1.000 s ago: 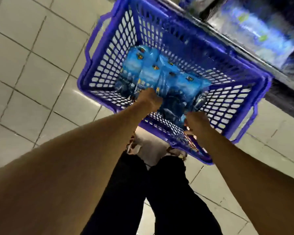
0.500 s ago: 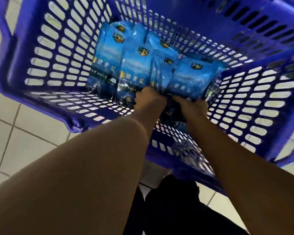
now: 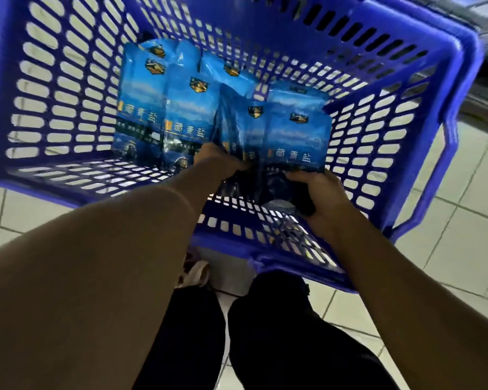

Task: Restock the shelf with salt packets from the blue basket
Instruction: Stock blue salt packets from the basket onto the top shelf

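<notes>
- Blue basket (image 3: 68, 88) fills upper two thirds of frame, tipped toward camera; pale tiled floor (image 3: 448, 249) visible through the mesh and at lower right.
- Shelf: only a blurred dark edge at far upper right of frame, too smeared to read; judged to lie beyond the basket's far right rim.
- Salt packets (image 3: 181, 114) stacked in an overlapping fan at frame centre, against the basket's far wall; long axes roughly up-down in frame, logos at upper ends, lower ends toward both hands.
- Rightmost packet (image 3: 296, 136) and the darker packet (image 3: 237, 128) just left of it sit frontmost, overlapping the rest.
- Right hand (image 3: 319, 195) at centre-right, fingers curled round bottom edge of rightmost packet, gripping it.
- Left hand (image 3: 217, 160) at centre, just left of right hand, knuckles up, fingers curled onto lower edge of the darker packet; fingertips hidden, but reads as a grip.
- Key relation: held packets extend up-frame from both hands, away from the body; both hands at the near ends, right hand nearer the shelf side.
- Likely next: lift straight out along the long axis, clear the rim, swing toward upper right.
- Risk: neighbouring packets overlap the held ones, could drag along.
</notes>
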A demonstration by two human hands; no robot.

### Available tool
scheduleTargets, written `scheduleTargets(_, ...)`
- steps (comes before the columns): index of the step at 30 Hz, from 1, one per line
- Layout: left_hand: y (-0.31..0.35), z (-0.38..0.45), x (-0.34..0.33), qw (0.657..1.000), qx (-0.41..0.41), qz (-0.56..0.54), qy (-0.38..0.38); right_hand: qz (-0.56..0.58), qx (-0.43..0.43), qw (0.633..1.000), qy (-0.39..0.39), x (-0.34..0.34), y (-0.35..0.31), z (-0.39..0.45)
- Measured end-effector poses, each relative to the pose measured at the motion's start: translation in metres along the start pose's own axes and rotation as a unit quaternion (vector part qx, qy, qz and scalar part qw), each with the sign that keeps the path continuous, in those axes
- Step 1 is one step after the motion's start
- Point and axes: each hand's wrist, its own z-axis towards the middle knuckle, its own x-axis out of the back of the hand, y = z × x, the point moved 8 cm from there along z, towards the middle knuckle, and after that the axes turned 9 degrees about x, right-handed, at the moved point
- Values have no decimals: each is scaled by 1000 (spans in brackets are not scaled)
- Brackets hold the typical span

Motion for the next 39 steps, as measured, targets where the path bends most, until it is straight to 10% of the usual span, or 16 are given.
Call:
scheduleTargets(8, -19, -78, 77, 974, 3, -196, -112, 144, 0, 984, -101, -8, -30, -113)
scheduleTargets(22, -56, -469, 247, 901, -48, -362, -234, 122, 46, 973, -190, 24, -165, -433)
scheduleTargets(39, 23, -758, 301, 921, -163, -275, -221, 186, 214, 959, -2, 164, -278, -727)
